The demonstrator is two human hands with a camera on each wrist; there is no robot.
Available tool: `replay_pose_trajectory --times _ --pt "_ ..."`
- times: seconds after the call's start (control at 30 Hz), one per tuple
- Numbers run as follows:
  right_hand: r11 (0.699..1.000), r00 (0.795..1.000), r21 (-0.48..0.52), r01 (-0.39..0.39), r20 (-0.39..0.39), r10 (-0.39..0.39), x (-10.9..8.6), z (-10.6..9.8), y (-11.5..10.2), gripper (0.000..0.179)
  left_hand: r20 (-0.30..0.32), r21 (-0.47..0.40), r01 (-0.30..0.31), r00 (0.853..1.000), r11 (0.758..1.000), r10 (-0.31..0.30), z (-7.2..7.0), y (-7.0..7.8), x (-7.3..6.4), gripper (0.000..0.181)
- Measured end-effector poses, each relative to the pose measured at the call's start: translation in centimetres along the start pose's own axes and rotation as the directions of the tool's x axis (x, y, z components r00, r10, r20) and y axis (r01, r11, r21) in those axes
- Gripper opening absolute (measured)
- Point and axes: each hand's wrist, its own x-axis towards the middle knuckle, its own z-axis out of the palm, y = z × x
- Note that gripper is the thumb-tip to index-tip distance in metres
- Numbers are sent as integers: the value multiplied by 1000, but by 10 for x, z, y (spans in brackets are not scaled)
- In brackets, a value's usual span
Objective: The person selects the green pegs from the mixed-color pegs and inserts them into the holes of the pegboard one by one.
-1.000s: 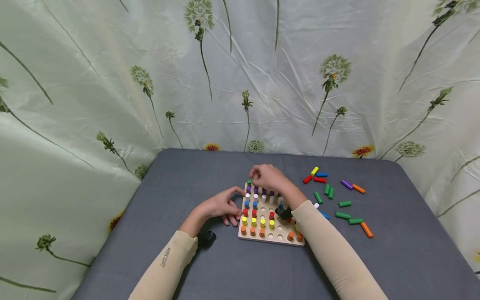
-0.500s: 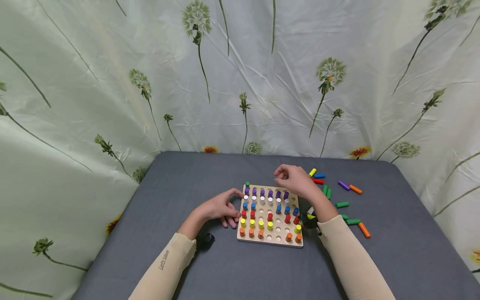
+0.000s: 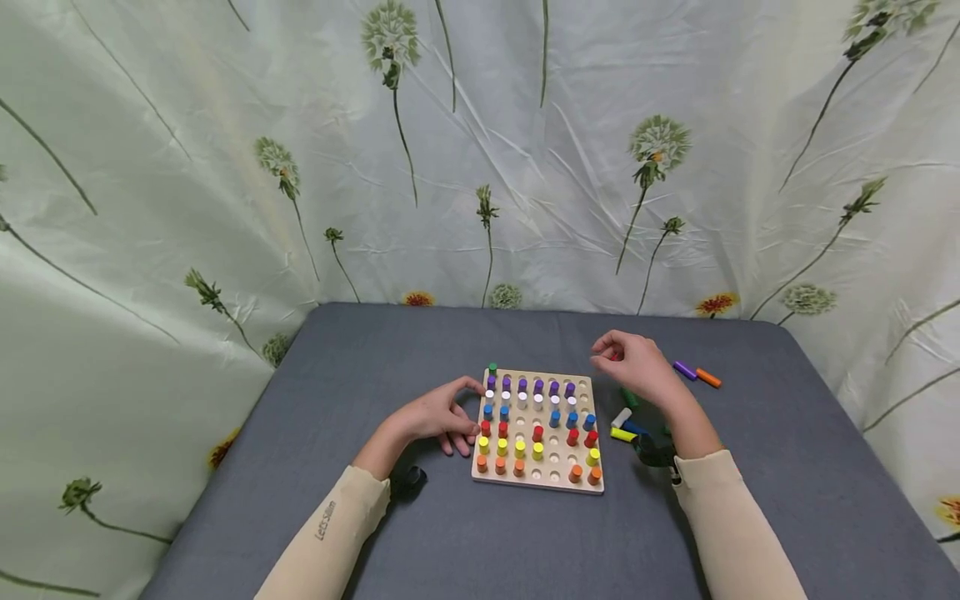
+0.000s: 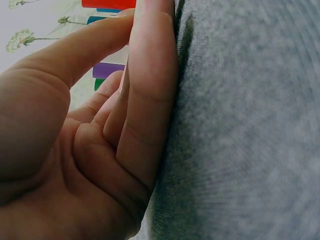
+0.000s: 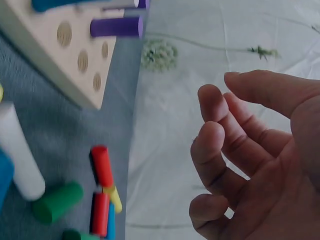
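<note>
A wooden pegboard (image 3: 546,465) holds rows of coloured pegs. A single green peg (image 3: 492,368) stands in its far left corner, in line with the row behind the purple pegs. My left hand (image 3: 431,415) is at the board's left edge, thumb and index finger spread apart and touching it. In the left wrist view the fingers (image 4: 150,100) lie low along the cloth, with peg ends beyond. My right hand (image 3: 637,367) hovers beyond the board's right side, above loose pegs. The right wrist view shows its fingers (image 5: 210,140) loosely bent, with nothing between thumb and fingertips.
Loose pegs lie right of the board: white (image 3: 621,417), yellow (image 3: 622,435), purple (image 3: 685,371) and orange (image 3: 708,377). Red pegs (image 5: 102,166) and a green peg (image 5: 57,202) show in the right wrist view. A flowered curtain (image 3: 450,167) hangs behind the grey table (image 3: 390,358).
My right hand has moved right, away from the board's far left corner where the green peg stands, to above the loose pegs. The left hand stays at the board's edge.
</note>
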Motion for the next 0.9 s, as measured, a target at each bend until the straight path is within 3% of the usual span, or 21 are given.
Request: replay_pose_trajectory --times 0.23,0.47,0.9 --pt "998 996 12 -64 -62 65 -7 -7 18 23 -3 -8 13 1000 1000 -13 2 0 -1 59" --pt "996 995 10 -92 -24 93 -7 -10 24 25 -10 -10 17 1000 1000 -17 1 0 0 59" --pt "962 982 -216 -165 55 180 -7 -15 43 27 -3 -13 18 1000 1000 -18 0 -2 1 59"
